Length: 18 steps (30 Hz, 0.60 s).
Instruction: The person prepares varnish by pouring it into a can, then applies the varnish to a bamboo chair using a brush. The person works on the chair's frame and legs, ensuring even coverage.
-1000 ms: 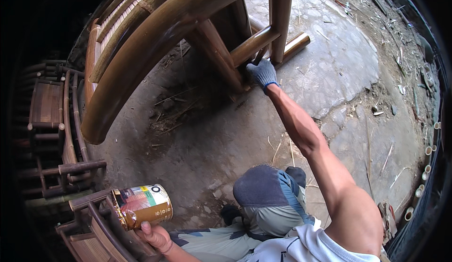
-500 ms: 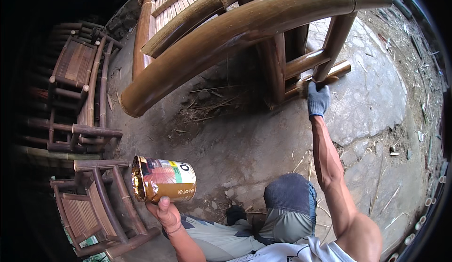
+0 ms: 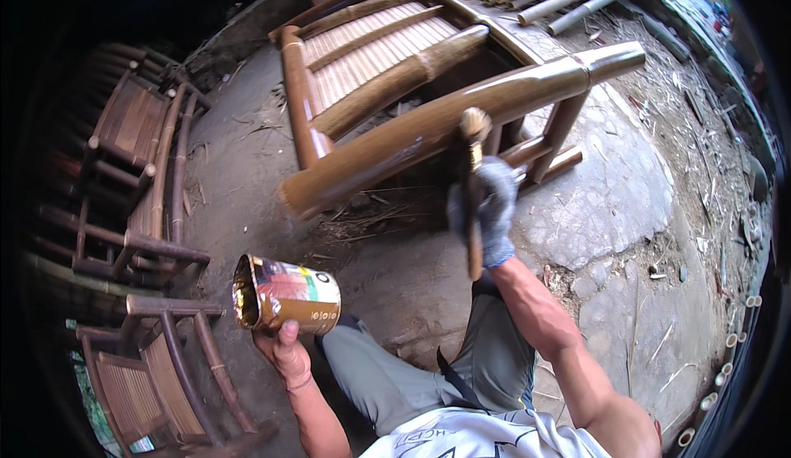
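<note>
Far left, a dark-brown bamboo bench (image 3: 136, 112) is standing on the floor, its flat slatted surface framed by round poles. Below it a bamboo chair (image 3: 128, 396) is showing narrow parallel slats and knobbly joints. Next, a cylindrical metal tin (image 3: 298, 300) is lying tilted in the air, its dark mouth with a shiny gold rim facing left and its printed side showing gold-brown, white and green. The bare left hand (image 3: 284, 357) is holding it from below, palm under the wall and thumb pressing up against the near side; the tin is sitting directly above that grip. Mid-view, a larger bamboo chair (image 3: 379, 56) is presenting pale, fine-ribbed slats, and its thick, glossy armrest (image 3: 412, 145) is curving across in front. A paintbrush (image 3: 474, 240) with a slender brown handle and pale bristles is pointing upward, its bristles overlapping the armrest; contact cannot be told. The right hand (image 3: 497, 203), wearing a grey knitted glove, is closing around the handle, bristles projecting above the grip and the handle's end below. Rightward, cracked, rough-grey floor (image 3: 614, 203) is extending, while smooth bamboo poles (image 3: 568, 1) are lying side by side at the top.
</note>
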### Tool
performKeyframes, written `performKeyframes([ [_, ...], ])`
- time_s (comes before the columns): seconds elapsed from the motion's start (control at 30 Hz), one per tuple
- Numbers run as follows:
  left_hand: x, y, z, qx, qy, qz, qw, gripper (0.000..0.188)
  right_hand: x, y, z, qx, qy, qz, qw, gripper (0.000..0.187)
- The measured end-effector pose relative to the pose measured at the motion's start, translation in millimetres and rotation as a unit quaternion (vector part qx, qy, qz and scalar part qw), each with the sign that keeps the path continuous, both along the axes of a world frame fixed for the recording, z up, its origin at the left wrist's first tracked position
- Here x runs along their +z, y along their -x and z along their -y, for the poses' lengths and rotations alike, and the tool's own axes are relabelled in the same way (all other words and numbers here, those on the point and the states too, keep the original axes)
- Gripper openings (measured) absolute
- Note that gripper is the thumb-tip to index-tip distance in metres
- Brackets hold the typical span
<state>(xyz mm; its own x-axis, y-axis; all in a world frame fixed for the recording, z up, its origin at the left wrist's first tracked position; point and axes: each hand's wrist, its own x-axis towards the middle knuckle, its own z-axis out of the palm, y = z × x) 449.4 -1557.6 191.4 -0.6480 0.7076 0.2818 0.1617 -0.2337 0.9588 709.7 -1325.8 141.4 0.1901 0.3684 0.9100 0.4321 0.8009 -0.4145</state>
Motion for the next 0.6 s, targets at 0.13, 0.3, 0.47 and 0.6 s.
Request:
performKeyframes([
  [0.13,15,22,15,-0.006,0.001,0.011,1.000,0.079,-5,84,37,0.219,0.008,0.093,0.971,0.042],
  [0.3,14,36,27,0.004,-0.003,-0.012,1.000,0.079,23,128,59,0.382,-0.019,0.243,0.891,0.046],
  [0.47,10,66,60,0.038,0.036,-0.031,0.998,0.079,28,87,51,0.395,0.104,0.228,0.884,0.054],
  [0.6,12,55,51,0.035,0.042,-0.044,0.998,0.081,8,-5,23,0.186,0.102,0.088,0.973,0.053],
])
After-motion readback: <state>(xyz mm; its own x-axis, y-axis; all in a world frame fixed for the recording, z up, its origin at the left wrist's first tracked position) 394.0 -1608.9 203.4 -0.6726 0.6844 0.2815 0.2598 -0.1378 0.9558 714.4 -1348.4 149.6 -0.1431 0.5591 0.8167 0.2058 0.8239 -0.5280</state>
